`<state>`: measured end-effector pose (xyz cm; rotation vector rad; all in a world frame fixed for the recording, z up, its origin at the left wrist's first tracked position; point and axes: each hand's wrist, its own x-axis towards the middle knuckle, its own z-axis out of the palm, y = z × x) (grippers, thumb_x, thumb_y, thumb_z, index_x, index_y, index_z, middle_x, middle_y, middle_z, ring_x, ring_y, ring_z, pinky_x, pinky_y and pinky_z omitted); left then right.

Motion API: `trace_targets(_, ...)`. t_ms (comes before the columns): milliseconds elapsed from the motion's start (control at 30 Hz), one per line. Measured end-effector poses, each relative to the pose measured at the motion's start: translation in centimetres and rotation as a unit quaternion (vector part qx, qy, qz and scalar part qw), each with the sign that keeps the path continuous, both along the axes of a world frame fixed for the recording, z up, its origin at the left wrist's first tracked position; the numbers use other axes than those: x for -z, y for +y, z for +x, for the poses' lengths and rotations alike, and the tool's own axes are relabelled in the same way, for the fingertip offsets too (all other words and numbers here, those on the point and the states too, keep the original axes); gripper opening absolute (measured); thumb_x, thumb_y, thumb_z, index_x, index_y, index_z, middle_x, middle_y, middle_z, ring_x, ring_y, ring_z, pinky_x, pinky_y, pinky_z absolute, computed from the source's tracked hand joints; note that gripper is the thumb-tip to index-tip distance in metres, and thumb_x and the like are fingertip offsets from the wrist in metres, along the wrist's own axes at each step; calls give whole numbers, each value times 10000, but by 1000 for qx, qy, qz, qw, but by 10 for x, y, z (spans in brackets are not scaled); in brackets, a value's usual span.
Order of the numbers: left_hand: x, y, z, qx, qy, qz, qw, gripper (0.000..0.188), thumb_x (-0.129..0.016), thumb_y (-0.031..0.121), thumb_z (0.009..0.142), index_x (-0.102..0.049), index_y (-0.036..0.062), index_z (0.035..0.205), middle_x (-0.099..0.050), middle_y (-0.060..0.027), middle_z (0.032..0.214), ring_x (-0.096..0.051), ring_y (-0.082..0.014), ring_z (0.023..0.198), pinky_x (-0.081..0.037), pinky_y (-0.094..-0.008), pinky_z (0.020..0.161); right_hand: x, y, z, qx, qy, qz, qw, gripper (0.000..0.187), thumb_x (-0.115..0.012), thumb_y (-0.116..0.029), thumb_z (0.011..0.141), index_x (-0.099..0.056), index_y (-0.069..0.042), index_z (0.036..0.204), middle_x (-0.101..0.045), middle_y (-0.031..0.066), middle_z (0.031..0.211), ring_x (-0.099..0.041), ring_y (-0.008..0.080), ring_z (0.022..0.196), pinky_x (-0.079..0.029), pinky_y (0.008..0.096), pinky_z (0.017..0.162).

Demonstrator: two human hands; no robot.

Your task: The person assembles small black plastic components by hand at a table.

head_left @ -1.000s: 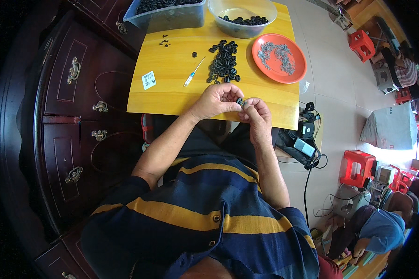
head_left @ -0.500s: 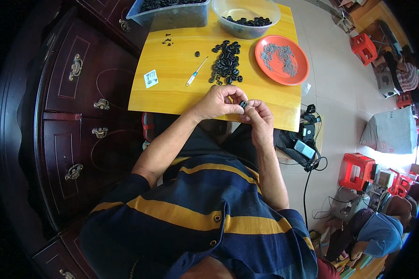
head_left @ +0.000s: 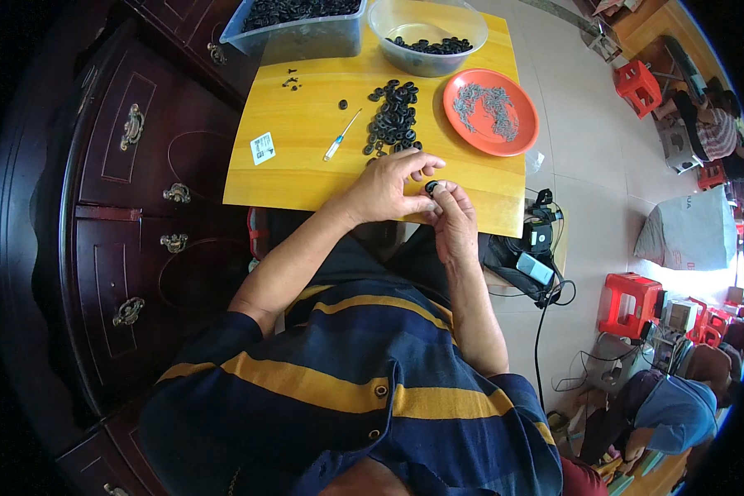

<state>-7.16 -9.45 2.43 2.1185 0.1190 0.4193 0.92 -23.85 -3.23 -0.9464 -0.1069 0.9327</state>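
Observation:
My right hand (head_left: 455,225) pinches a small round black plastic piece (head_left: 431,188) between thumb and fingers above the table's near edge. My left hand (head_left: 382,188) is beside it with thumb and fingers apart; its thumb tip comes close to the piece, and I cannot tell if they touch. Beyond my left hand lies a loose pile of similar black pieces (head_left: 393,117). A thin screwdriver (head_left: 340,139) with a clear and blue handle rests left of that pile. An orange plate (head_left: 531,131) of small grey metal pins or screws (head_left: 489,109) sits to the right.
A blue-tinted bin (head_left: 306,47) and a clear round bowl (head_left: 413,61), both holding black parts, stand at the table's far side. A white label (head_left: 262,148) and tiny black bits (head_left: 291,80) lie at left. A dark cabinet (head_left: 112,198) borders the left; red stools (head_left: 630,304) stand right.
My left hand's fingers have opened away from the black piece, which stays in my right hand. The whole view has shifted slightly.

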Motion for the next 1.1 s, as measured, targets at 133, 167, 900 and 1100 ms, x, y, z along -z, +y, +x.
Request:
trace_targets(133, -7, -19, 2, -85, -52, 156, 983, 524, -794, 137, 698, -582, 61, 1171, -621, -126, 1028, -634, -299, 944, -526, -390, 826, 2, 4, -1, 26, 52, 57, 997, 106, -587, -163, 963, -598, -72, 1017, -666, 52, 952, -648, 163, 879, -519, 299, 783)
trace_targets(167, -5, -21, 3, -116, -71, 202, 970, 508, -782, 131, 699, -586, 54, 1161, -622, -130, 1043, -632, -307, 947, -526, -396, 825, 4, 4, 0, 30, 78, 81, 993, 95, -606, -154, 951, -601, -68, 992, -657, 52, 970, -628, 156, 917, -484, 290, 835)
trace_targets(900, 4, -16, 8, -101, -83, 190, 973, 280, -759, 104, 725, -700, 44, 992, -684, -116, 955, -672, -287, 885, -555, -361, 762, 6, 3, 0, 45, 108, 76, 990, 90, -593, -172, 951, -617, -90, 982, -641, 8, 983, -591, 103, 879, -480, 289, 781)
trace_targets(1100, 9, -13, 9, -98, -94, 194, 972, 273, -708, 125, 714, -701, 49, 977, -676, -90, 927, -661, -263, 876, -550, -364, 757, -3, 7, -1, 61, 88, 23, 994, 97, -614, -186, 948, -633, -93, 963, -644, -25, 874, -582, 67, 749, -459, 230, 693)
